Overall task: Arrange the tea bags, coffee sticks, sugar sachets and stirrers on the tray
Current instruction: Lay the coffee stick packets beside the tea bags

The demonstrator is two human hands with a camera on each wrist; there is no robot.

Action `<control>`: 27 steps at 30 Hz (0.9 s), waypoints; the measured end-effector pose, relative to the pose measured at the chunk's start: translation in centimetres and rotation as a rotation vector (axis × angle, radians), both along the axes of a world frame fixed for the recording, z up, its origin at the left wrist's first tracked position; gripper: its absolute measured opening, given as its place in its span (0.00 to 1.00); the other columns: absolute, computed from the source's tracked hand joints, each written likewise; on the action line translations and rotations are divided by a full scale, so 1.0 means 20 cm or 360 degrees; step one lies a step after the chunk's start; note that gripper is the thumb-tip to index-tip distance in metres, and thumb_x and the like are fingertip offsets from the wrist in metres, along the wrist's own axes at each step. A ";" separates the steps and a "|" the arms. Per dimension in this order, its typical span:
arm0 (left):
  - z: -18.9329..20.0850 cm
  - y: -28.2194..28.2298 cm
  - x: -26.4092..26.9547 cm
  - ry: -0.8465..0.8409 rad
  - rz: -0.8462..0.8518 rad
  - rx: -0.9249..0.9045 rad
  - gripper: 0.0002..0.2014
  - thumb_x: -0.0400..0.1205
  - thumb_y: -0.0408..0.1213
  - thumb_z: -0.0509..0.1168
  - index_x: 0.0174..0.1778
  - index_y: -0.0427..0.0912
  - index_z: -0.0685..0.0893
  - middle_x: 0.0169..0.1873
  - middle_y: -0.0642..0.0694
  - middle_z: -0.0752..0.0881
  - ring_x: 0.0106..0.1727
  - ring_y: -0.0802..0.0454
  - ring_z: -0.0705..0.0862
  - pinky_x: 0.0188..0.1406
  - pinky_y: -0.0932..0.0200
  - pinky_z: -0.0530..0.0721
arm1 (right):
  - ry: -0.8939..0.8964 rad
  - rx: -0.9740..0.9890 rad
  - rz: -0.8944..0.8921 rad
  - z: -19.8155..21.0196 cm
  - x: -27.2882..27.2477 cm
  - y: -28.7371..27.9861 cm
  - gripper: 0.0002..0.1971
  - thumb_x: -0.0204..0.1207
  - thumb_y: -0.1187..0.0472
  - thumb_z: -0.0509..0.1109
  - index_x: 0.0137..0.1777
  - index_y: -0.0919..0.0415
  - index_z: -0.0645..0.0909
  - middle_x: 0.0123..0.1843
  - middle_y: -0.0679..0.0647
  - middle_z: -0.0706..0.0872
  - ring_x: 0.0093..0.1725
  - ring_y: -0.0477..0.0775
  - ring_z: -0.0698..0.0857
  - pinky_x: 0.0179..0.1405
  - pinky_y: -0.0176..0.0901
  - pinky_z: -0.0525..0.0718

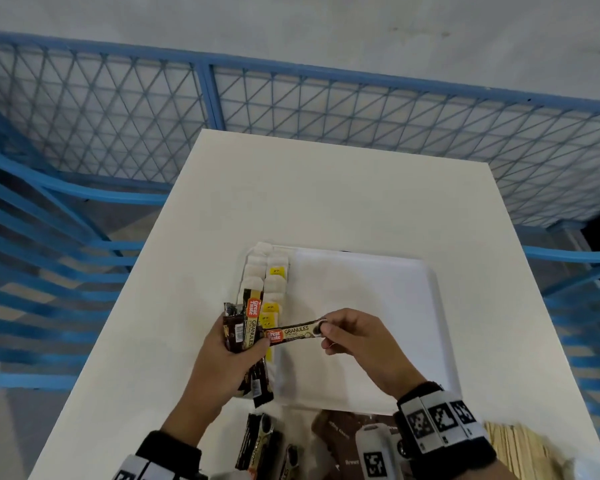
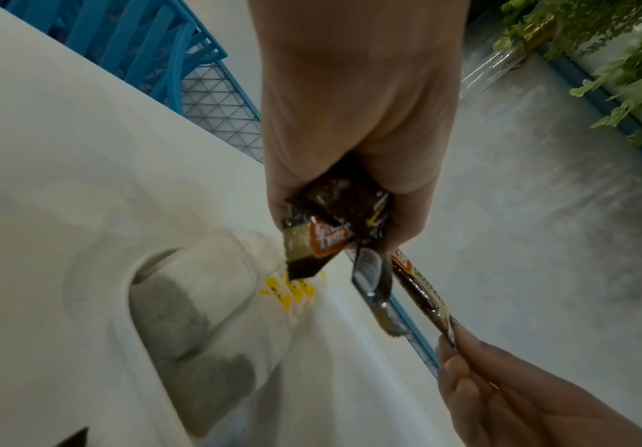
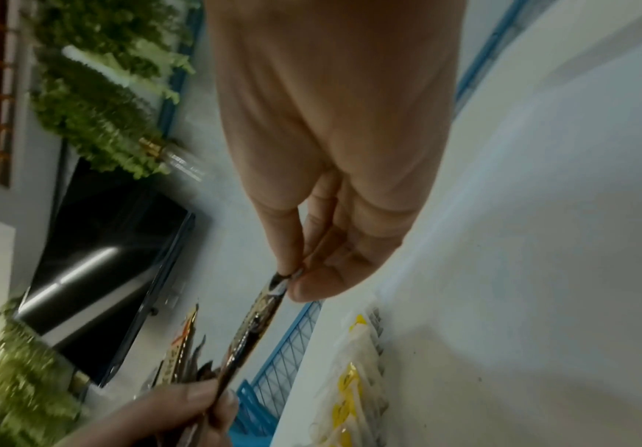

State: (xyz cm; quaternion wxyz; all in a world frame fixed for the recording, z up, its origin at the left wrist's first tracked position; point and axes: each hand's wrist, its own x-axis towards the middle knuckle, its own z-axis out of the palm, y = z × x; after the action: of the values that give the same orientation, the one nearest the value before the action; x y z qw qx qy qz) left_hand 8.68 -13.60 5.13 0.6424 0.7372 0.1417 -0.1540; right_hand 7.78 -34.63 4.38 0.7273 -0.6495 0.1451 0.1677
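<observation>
A white tray (image 1: 378, 306) lies on the white table (image 1: 326, 188). Tea bags (image 1: 267, 271) with yellow tags lie in a column along the tray's left side. My left hand (image 1: 229, 355) grips a bundle of dark coffee sticks (image 1: 246, 323) at the tray's left edge. My right hand (image 1: 347, 334) pinches the end of one coffee stick (image 1: 293, 332), which lies sideways over the tray; its other end is at my left thumb. In the left wrist view the bundle (image 2: 335, 217) sticks out of my fist. In the right wrist view my thumb and finger pinch the stick (image 3: 258, 320).
More coffee sticks (image 1: 257, 445) lie on the table near its front edge. Brown sachets (image 1: 340, 431) and wooden stirrers (image 1: 513, 445) lie at the front right. A blue mesh fence (image 1: 291, 98) stands behind the table.
</observation>
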 end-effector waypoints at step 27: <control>-0.06 0.09 0.13 0.0062 0.0159 0.0154 0.12 0.73 0.33 0.75 0.48 0.46 0.81 0.41 0.44 0.88 0.45 0.45 0.87 0.49 0.44 0.85 | 0.0149 -0.0637 -0.0402 -0.33 0.67 -0.20 0.08 0.72 0.65 0.75 0.46 0.63 0.79 0.34 0.55 0.84 0.28 0.48 0.80 0.24 0.30 0.78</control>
State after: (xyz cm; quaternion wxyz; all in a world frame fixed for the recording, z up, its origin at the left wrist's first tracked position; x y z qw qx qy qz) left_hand 11.22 -11.72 3.99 0.6100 0.7563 0.1980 -0.1290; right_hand 21.24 -38.70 -2.30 0.5916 -0.7490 0.2891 0.0732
